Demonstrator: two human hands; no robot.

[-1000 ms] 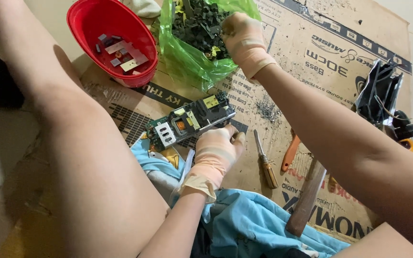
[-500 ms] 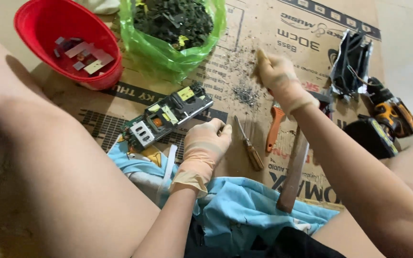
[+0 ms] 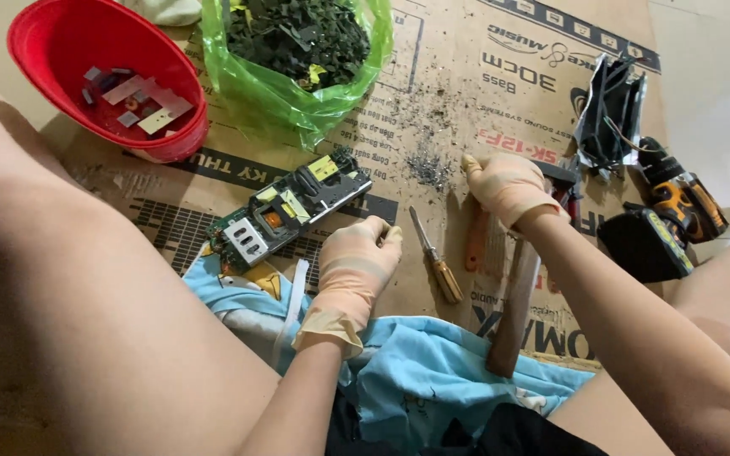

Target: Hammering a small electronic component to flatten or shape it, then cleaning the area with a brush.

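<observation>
Circuit board (image 3: 289, 211) beside loosely curled, empty left hand (image 3: 356, 266); right hand (image 3: 509, 186) hides hammer (image 3: 513, 312) head, grip unclear.

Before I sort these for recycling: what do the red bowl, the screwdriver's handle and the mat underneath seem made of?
Red bowl: glossy moulded plastic, by its even sheen. Screwdriver handle: amber, translucent-looking, probably plastic. Mat: flattened brown cardboard, matte and printed, with creases.

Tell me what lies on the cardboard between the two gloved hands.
In the head view, a small screwdriver with a wooden handle lies on the cardboard between the left hand and the right hand, touching neither.
</observation>
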